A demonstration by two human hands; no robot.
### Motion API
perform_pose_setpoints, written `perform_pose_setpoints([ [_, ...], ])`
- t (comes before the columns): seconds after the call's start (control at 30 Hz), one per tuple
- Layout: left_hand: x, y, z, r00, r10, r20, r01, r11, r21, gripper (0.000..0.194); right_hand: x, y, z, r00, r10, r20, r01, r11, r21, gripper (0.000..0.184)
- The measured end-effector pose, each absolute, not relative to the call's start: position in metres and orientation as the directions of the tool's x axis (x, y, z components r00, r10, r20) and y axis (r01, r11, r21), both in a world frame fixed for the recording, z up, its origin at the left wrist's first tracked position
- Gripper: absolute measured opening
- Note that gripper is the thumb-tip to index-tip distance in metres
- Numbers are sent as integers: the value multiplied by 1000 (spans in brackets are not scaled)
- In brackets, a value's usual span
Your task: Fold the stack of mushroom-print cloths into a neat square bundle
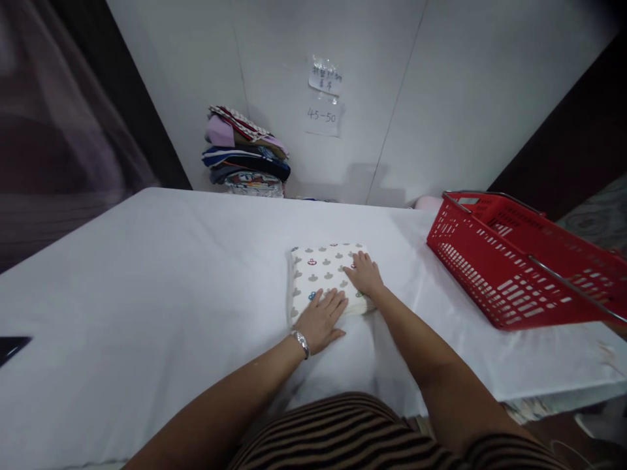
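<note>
A folded white cloth (pixel 321 269) with grey, red, blue and green printed shapes lies flat in front of me, a roughly square bundle several layers thick. My left hand (pixel 321 320) rests on its near edge, fingers stretched out, with a silver bracelet at the wrist. On the right part of the cloth lies my right hand (pixel 365 274), its fingers spread over the print. Neither hand grips the fabric; both press or lie on top. Parts of the cloth's near and right edges are hidden beneath the hands.
A white-covered table (pixel 196 274) carries the cloth. A red plastic basket (pixel 494 274) with metal handles stands at the right. Stacked folded clothes (pixel 247 153) sit by the back wall, below and left of taped paper signs (pixel 323 117). A dark flat object (pixel 12 348) lies at the left edge.
</note>
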State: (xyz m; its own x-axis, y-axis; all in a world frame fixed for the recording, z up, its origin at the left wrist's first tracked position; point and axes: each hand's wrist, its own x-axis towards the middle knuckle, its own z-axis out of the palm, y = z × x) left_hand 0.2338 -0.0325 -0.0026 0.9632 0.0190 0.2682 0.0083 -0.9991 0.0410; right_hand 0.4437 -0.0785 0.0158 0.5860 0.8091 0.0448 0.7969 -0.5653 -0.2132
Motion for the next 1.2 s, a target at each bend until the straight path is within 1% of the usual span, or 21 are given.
perform_pose_setpoints([
  [0.1,229,-40,-3,961,47,272,30,-997,67,74,448,-82,4,577,815,49,808,-562,-177,62],
  [0.17,230,-42,2,962,66,264,35,-992,121,74,448,-84,0,559,825,80,824,-542,-167,62],
  [0.27,241,-32,15,964,117,237,65,-974,216,63,448,-85,-3,551,827,110,831,-531,-167,61],
  [0.33,252,-17,23,947,210,244,149,-958,247,57,448,-85,-2,554,825,111,828,-533,-172,61],
  [0.4,260,1,24,894,358,269,296,-923,245,61,448,-85,-1,555,824,110,827,-533,-181,60],
  [0.43,262,9,22,869,426,253,367,-896,249,63,447,-85,-1,555,824,113,827,-531,-185,60],
  [0.5,263,22,14,854,481,195,428,-866,260,65,447,-85,-1,552,826,116,828,-527,-192,60],
  [0.57,261,28,5,855,489,176,435,-859,272,66,446,-86,-1,553,826,109,827,-527,-195,60],
  [0.7,255,27,-1,853,475,216,400,-861,314,63,445,-86,3,561,823,89,821,-539,-190,60],
  [0.8,252,28,3,838,474,271,359,-852,380,53,439,-82,16,578,814,64,811,-563,-160,60],
  [0.87,250,35,4,800,484,355,312,-840,443,44,428,-77,27,565,823,60,820,-553,-149,63],
  [0.93,249,51,3,708,543,452,291,-808,513,36,412,-73,35,480,875,73,871,-464,-164,64],
  [1.0,249,74,0,574,659,486,352,-735,580,34,394,-72,36,313,946,82,938,-295,-183,62],
  [1.07,249,98,-2,491,766,414,470,-633,615,35,380,-73,29,148,986,79,976,-133,-175,62],
  [1.13,250,117,-3,536,788,304,526,-593,609,39,371,-77,20,66,995,72,988,-54,-146,61],
  [1.2,253,131,-2,617,763,192,542,-589,599,43,369,-79,12,48,996,68,992,-40,-121,61],
])
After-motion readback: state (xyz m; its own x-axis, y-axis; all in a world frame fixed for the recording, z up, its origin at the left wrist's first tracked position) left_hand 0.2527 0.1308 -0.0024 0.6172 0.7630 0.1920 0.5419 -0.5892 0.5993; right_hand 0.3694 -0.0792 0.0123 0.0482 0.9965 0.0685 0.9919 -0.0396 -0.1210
